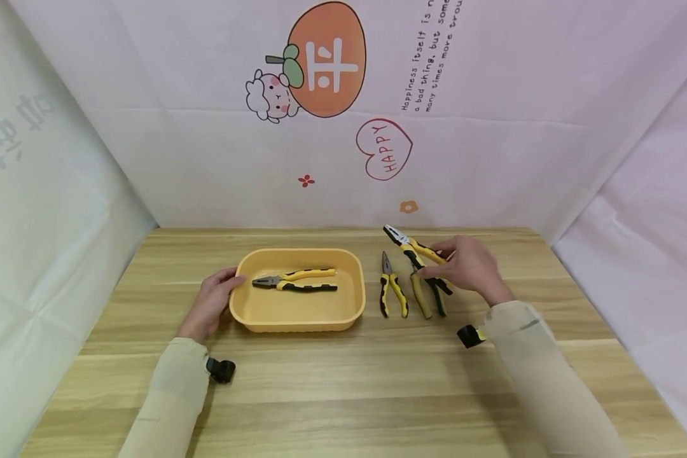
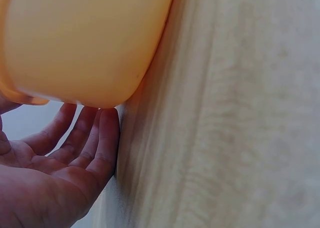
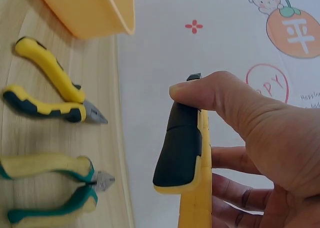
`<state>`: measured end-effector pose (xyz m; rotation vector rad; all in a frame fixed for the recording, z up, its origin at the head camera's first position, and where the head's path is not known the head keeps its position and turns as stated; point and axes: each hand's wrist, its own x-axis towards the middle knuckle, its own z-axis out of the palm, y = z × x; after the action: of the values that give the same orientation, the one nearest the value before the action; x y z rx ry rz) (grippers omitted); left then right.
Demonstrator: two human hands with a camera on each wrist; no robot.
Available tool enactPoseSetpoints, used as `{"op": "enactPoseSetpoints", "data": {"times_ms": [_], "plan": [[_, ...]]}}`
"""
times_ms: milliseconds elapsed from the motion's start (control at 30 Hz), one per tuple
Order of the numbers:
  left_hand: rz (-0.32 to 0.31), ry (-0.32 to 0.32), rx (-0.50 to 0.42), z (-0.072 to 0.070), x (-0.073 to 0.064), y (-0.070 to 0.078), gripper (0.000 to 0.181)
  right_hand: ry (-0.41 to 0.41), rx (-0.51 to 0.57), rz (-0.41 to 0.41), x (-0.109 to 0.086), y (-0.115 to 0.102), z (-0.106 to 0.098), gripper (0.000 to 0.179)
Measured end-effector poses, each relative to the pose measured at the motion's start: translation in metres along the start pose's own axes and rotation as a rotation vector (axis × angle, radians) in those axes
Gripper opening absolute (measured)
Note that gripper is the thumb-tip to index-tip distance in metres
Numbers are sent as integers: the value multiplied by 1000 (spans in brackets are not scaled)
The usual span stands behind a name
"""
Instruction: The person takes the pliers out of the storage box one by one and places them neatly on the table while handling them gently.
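My left hand point(image 1: 208, 302) holds the left end of a yellow-orange plastic basin point(image 1: 298, 313), thumb over the rim and fingers against the outer wall. Inside the basin lie combination pliers point(image 1: 286, 278) with yellow-and-black handles, jaws pointing left. To the right of it, my right hand point(image 1: 472, 267) grips a second pair of combination pliers point(image 3: 175, 153) by the handles, raised above the table with the jaws toward the back left. Below and left of that hand lie long-nose pliers point(image 1: 385, 280) in yellow and black, and cutting pliers point(image 3: 45, 163) with cream-and-green handles, partly covered in the head view.
The wood-grain table point(image 1: 332, 394) ends at a white printed cloth point(image 1: 206, 172) hanging behind it. More white cloth hangs on the left and right sides. A small black camera point(image 1: 221, 370) is strapped to the left wrist, another point(image 1: 469, 336) to the right.
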<state>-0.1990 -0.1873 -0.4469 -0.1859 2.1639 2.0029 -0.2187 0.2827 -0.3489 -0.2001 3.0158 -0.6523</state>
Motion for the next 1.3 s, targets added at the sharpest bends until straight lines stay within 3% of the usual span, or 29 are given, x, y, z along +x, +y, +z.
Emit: {"op": "enactPoseSetpoints", "data": {"times_ms": [967,1300], "plan": [[4,1,1,1,0,1,54,15,-16,121,-13,52,-18,77],[-13,18,4,1,0,1,54,28,21,199,-16,63,-14,80]]}}
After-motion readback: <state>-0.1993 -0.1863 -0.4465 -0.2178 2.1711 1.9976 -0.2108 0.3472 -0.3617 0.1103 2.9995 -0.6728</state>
